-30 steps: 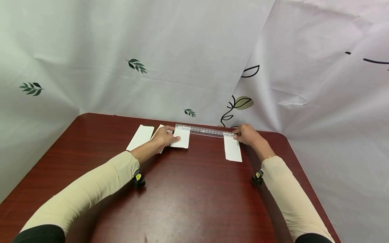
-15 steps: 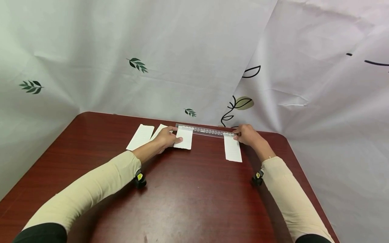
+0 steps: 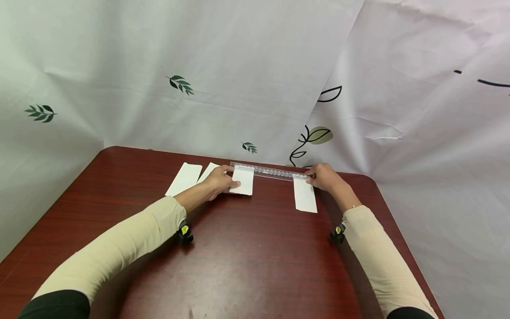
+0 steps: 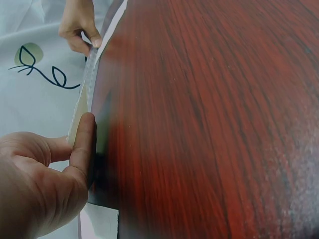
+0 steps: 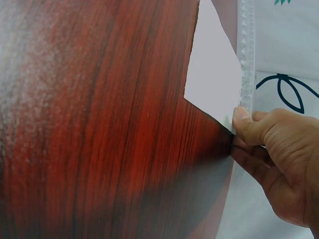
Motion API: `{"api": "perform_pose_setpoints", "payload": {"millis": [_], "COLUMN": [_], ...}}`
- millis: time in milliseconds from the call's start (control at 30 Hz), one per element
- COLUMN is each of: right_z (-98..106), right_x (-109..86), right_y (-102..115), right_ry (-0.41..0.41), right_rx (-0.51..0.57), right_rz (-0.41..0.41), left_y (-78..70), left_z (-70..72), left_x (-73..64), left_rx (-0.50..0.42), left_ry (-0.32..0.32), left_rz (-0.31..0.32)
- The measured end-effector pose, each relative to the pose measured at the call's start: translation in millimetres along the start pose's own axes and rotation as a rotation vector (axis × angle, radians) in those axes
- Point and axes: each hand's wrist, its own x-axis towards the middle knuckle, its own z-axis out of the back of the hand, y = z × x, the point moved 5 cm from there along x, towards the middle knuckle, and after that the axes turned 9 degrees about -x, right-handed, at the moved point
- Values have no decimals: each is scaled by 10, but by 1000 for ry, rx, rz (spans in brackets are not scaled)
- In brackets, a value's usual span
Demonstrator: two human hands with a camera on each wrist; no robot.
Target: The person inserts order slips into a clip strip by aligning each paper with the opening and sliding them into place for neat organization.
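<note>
Near the table's far edge, a long clear plastic strip (image 3: 275, 172) with a row of small bumps runs left to right. My left hand (image 3: 219, 179) pinches a white paper piece (image 3: 243, 180) whose top overlaps the strip's left part; in the left wrist view its thumb (image 4: 59, 149) and index finger (image 4: 83, 144) lie on opposite sides of the paper. At the other end, my right hand (image 3: 322, 176) grips the strip, its thumb (image 5: 245, 123) against the corner of a second paper piece (image 5: 213, 64). That second paper extends from the strip toward me.
Two more white paper pieces lie to the left, one fully visible (image 3: 184, 179) and one partly behind the left hand (image 3: 209, 169). A patterned white cloth (image 3: 223, 79) hangs behind the reddish-brown wooden table (image 3: 255, 257).
My left hand and the paper it pinches have shifted slightly right along the strip. My right hand and the second paper stay in place.
</note>
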Motion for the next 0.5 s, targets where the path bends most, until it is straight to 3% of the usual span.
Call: {"api": "perform_pose_setpoints", "payload": {"millis": [500], "right_z": [9], "right_x": [-4], "right_y": [18], "right_ry": [-3], "right_rx": [10], "right_rz": [4], "left_y": [-28], "left_z": [-109], "left_x": [7], "left_rx": [-7], "left_ry": [4], "left_rz": [3]}}
